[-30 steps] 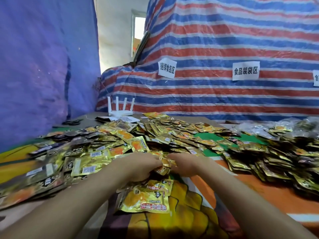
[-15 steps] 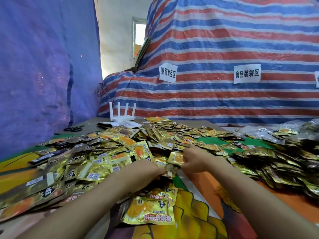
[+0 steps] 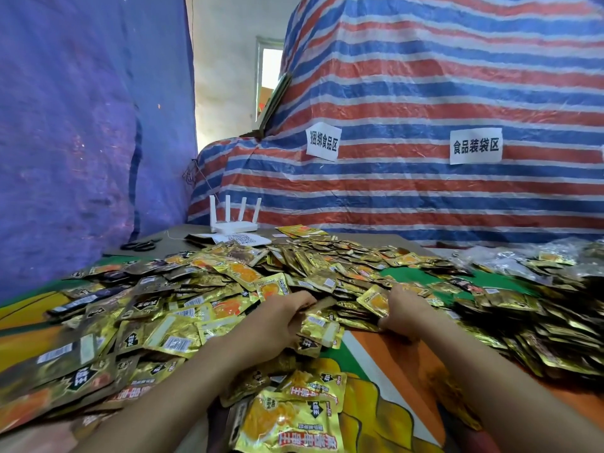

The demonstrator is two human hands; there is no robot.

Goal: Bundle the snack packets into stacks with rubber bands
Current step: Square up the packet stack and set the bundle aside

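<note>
Gold foil packets [image 3: 228,289] lie in a loose heap across the table [image 3: 183,240], some face up with orange pictures, others showing white barcode labels or dark backs; more lie flat at the near edge. The left hand [image 3: 277,322] is at the front of the heap, its grip clamped on a small bunch [image 3: 318,328] of crinkled gold packets. The right hand [image 3: 402,315] is just beside it, fingers curled into the heap; I cannot tell whether its grip holds anything. A white router [image 3: 233,220] and scissors [image 3: 140,246] sit behind the heap.
</note>
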